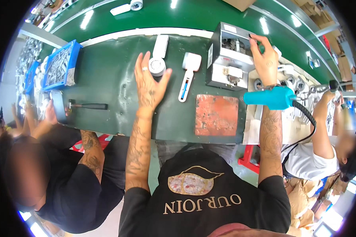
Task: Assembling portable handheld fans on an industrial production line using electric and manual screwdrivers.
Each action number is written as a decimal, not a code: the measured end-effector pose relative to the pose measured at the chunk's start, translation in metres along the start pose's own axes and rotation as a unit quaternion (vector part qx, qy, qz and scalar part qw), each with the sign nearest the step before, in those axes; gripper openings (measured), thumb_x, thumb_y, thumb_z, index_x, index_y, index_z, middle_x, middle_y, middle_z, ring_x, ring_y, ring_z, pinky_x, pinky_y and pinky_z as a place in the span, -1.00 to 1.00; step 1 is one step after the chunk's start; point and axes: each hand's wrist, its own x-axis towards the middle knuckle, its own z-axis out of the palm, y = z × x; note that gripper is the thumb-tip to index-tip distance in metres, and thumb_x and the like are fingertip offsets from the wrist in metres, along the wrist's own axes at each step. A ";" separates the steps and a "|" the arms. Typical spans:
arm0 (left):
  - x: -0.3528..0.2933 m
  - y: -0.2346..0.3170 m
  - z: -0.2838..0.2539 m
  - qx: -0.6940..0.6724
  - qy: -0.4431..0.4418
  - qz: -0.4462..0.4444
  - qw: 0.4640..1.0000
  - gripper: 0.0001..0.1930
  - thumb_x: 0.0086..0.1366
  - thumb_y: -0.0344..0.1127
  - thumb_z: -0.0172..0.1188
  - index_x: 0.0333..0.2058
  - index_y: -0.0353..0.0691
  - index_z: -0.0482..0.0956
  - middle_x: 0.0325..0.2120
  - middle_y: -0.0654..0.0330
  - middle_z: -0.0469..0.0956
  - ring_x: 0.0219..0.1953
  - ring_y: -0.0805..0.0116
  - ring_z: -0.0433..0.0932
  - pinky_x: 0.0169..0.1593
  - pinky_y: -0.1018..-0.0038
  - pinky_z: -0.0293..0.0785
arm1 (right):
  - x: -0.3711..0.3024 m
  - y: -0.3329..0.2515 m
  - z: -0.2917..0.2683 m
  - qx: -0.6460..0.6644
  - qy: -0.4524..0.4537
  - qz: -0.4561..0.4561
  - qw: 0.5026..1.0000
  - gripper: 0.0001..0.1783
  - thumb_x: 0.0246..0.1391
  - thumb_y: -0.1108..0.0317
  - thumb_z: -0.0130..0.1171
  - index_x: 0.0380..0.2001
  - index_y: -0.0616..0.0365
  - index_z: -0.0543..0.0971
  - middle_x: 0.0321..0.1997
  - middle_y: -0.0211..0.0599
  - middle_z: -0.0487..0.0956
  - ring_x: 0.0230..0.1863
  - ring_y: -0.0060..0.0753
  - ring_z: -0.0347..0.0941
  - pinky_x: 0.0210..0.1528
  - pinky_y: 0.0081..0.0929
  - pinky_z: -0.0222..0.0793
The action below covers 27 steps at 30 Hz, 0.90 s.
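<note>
My left hand [149, 85] is open over the green work mat, its fingers and thumb spread on either side of a white handheld fan [157, 66] with a round grille; whether it touches the fan is unclear. My right hand [266, 59] pinches thumb and forefinger at the upper right edge of a grey metal screw feeder [227, 75]. A tiny dark spot shows at those fingertips, too small to name. Across my right wrist, a teal electric screwdriver [269, 98] with a black cord covers part of the forearm. Between my hands lies a second white fan body [190, 73], a blue strip in its handle.
A worn red square plate [216, 115] lies near the front edge. Farther left are a hammer [89, 106] and a blue bin [72, 65] of metal parts. White fan parts [290, 81] crowd the right side. Co-workers sit at both sides; the left one holds a flat panel [58, 106].
</note>
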 end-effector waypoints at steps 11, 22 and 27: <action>-0.016 0.010 0.027 -0.077 -0.055 -0.007 0.996 -0.40 0.26 -0.19 0.39 0.22 -0.28 0.44 0.11 -0.07 0.50 0.16 -0.07 0.46 0.26 0.14 0.37 | -0.001 0.009 0.004 0.021 -0.003 0.022 1.000 -0.71 0.24 0.20 0.29 -0.06 0.09 0.68 -0.29 -0.09 0.71 -0.35 -0.08 0.63 -0.22 -0.30 0.51; 0.074 -0.042 0.055 -0.284 0.010 -0.100 0.953 -0.40 0.64 0.00 -0.34 0.16 -0.40 0.51 0.09 -0.03 0.59 0.11 0.17 0.55 0.25 0.27 0.40 | 0.004 0.010 0.002 0.009 -0.025 0.034 0.999 -0.73 0.20 0.35 0.28 -0.02 0.05 0.65 -0.28 -0.06 0.71 -0.42 -0.15 0.58 -0.34 -0.35 0.48; 0.116 -0.068 0.071 -0.256 0.045 -0.202 0.944 -0.39 0.63 0.04 -0.26 0.00 -0.38 0.65 -0.23 0.18 0.69 -0.44 0.56 0.35 -0.28 0.58 0.31 | 0.002 0.007 0.004 -0.012 -0.031 0.063 0.997 -0.71 0.17 0.40 0.35 -0.02 0.02 0.68 -0.58 -0.37 0.42 -0.59 -0.51 0.31 -0.55 -0.50 0.28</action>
